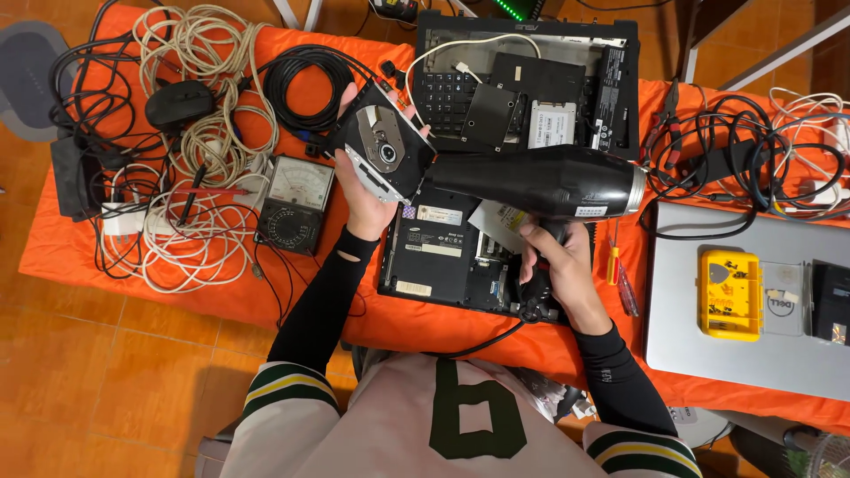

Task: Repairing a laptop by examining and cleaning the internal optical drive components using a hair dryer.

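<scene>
A tangle of cream and black cables (199, 133) covers the left end of the orange-clothed table (80, 239), with a black analogue multimeter (295, 204) just beside it. The left hand (365, 199) grasps a black, square optical disc drive (387, 150), tilted above an opened black laptop chassis (443, 257). The right hand (558, 270) is clenched around the handle of a black plastic hair dryer (544, 181), its nozzle pointing at the drive. Farther right, a yellow plastic parts box (730, 294) rests on a closed silver laptop (699, 239).

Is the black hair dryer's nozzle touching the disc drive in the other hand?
Cannot tell: in the head view, the nozzle meets the drive's edge, depth unclear.
</scene>
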